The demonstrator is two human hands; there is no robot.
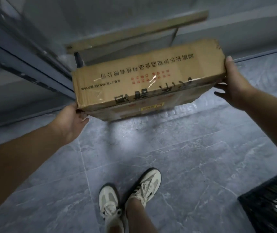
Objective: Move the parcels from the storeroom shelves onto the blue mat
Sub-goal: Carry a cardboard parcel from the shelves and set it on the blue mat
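Both forearms are stretched forward. A flat brown printed cardboard parcel is gripped between the left hand, at its near-left corner, and the right hand, thumb atop its right end. Its underside is hidden; its long axis runs hand to hand above grey floor tiles.

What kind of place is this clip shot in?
Probably a storeroom or back room. Both hands hold a taped cardboard box over a grey tiled floor, with a bare metal shelf frame behind it and a black slatted crate nearby.
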